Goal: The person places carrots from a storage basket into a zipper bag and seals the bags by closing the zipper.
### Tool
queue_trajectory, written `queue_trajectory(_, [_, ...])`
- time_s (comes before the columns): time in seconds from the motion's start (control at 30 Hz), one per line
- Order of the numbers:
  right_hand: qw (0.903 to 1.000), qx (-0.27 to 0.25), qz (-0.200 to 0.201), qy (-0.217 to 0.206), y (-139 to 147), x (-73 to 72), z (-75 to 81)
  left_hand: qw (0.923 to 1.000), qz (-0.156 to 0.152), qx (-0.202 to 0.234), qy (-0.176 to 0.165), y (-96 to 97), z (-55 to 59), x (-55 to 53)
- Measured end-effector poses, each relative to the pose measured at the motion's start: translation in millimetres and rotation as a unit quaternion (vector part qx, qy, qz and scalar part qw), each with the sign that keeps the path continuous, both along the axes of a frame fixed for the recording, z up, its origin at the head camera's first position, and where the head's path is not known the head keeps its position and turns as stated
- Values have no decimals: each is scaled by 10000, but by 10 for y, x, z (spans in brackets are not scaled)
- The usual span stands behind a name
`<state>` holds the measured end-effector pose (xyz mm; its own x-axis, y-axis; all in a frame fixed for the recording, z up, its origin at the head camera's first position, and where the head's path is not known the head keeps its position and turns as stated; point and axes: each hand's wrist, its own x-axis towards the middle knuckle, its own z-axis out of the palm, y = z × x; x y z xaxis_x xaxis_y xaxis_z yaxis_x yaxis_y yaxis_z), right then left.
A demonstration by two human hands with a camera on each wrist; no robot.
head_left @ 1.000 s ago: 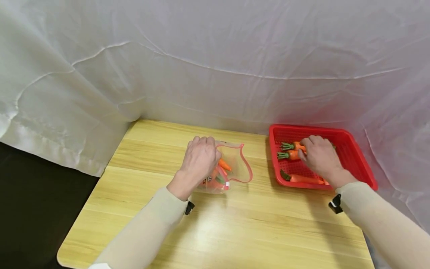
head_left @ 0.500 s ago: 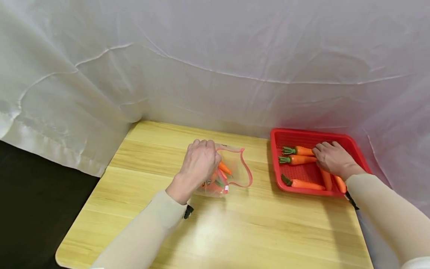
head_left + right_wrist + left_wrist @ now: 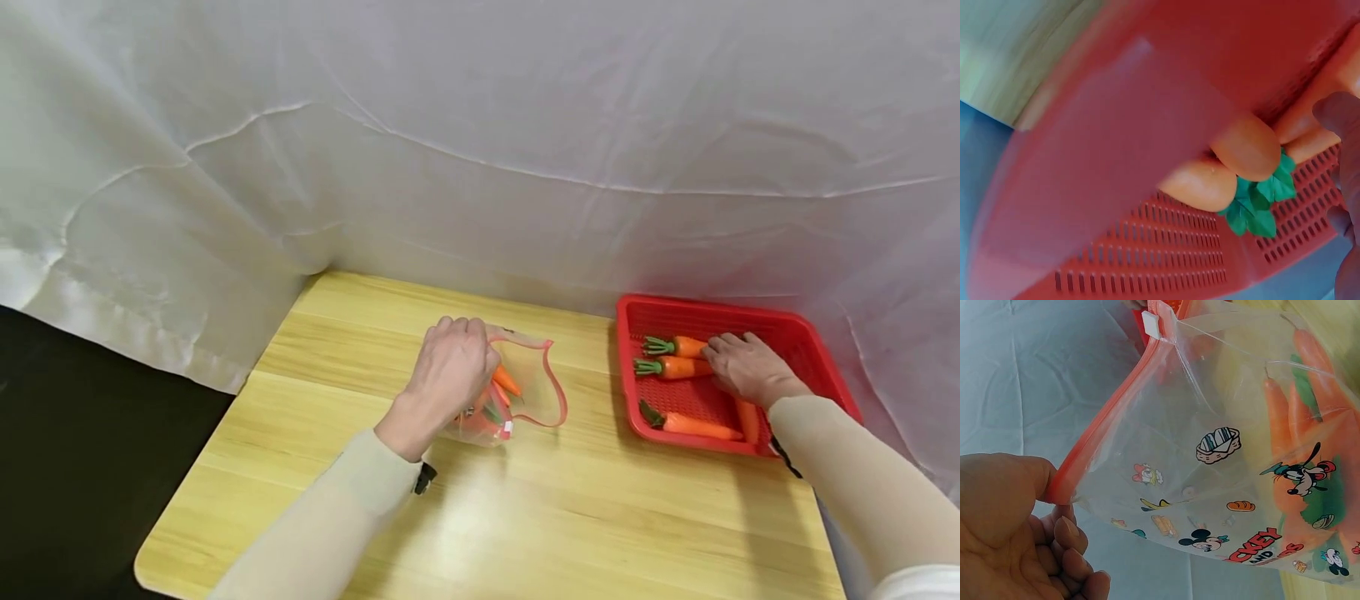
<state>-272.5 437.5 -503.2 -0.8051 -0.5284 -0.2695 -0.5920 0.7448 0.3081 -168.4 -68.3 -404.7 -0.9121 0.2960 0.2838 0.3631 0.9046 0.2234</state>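
My left hand (image 3: 450,362) pinches the coral-edged rim of a clear zip bag (image 3: 1147,450) between thumb and fingers. The bag's mouth gapes toward the right. Inside lie several carrots (image 3: 1319,369) with green leaves, partly hidden by my hand in the head view. My right hand (image 3: 753,371) is inside the red basket (image 3: 832,375), over the tips of two orange carrots (image 3: 678,367). Its thumb touches or nearly touches a carrot (image 3: 1319,94) in the right wrist view; I see nothing gripped. Most of this hand falls outside that view.
Another carrot (image 3: 701,427) lies along the basket's near side, beside an upright-lying one (image 3: 748,419). Two rounded orange ends with green leaves (image 3: 1250,212) show in the right wrist view. The wooden table (image 3: 570,500) meets a pale curtain (image 3: 480,217) behind.
My right hand has moved rightward from above the carrots' middles to their tips, uncovering more of them. The left hand keeps its hold on the bag. The head view has shifted slightly.
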Motion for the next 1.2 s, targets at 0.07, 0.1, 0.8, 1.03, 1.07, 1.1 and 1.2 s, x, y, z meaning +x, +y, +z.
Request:
queue_trajectory(0.07, [10000,35,-48,-70,-6,11,-36,10000,-2,8,-10,-2,0,5])
queue_trajectory(0.1, [9999,33,-62,-82,-7,12,-56,10000,-12,12,14,-3,-2,4])
queue_trajectory(0.8, [9946,-467,-817,-435,63,115,-233,9998,-132,46,144,16,-13,-10])
queue_trajectory(1.03, [9932,-584,-926,-404,90,138,-216,9999,-103,44,-103,29,-16,-33])
queue_trajectory(1.07, [9928,-665,-928,-361,94,142,-212,9998,-109,40,-145,30,-15,-37])
queue_trajectory(1.1, [9925,-734,-925,-318,95,148,-201,9998,-116,39,-180,31,-16,-41])
queue_trajectory(1.2, [9908,-922,-971,-190,100,174,-154,9995,-169,66,-251,30,-17,-52])
